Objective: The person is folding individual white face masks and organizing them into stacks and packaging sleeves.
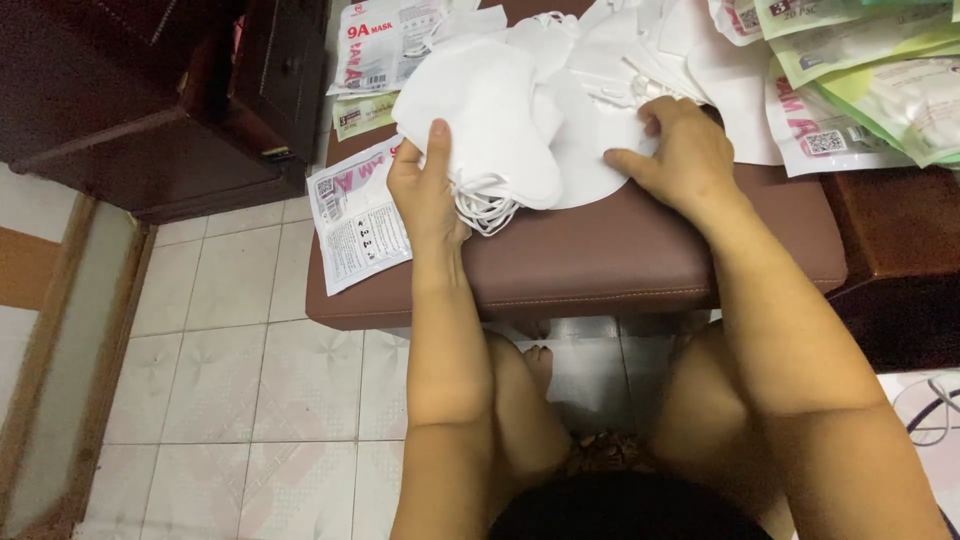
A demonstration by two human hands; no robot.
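A stack of white face masks (490, 120) lies on a brown padded stool (600, 260). My left hand (425, 190) grips the near edge of this stack, thumb on top, with white ear loops (485, 205) hanging below it. My right hand (675, 150) rests on another flat white mask (590, 150) beside the stack, fingers curled on its far part and thumb pressing its edge. More loose white masks (640, 40) lie spread behind both hands.
Printed plastic mask packets lie about: one (355, 215) hangs over the stool's left edge, others at the back left (385, 45) and several at the right (870, 80). A dark wooden cabinet (150, 100) stands left. Tiled floor (230, 370) lies below; my knees are under the stool.
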